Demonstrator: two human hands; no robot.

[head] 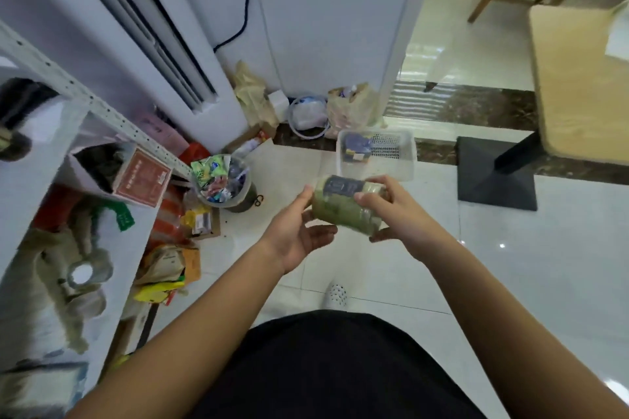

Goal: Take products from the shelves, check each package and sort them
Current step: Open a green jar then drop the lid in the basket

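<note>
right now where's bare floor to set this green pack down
Bare tile: between the clear basket, the black table base and your right hand. The basket's right half, beside the blue pack, is free too. Crowded: the floor along the shelf and round the wrapper bin.

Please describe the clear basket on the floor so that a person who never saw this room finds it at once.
Find the black table base on the right. Directly left of it stands the clear rectangular basket. Unlike the round bin full of wrappers further left, it holds a dark blue packet.
</note>
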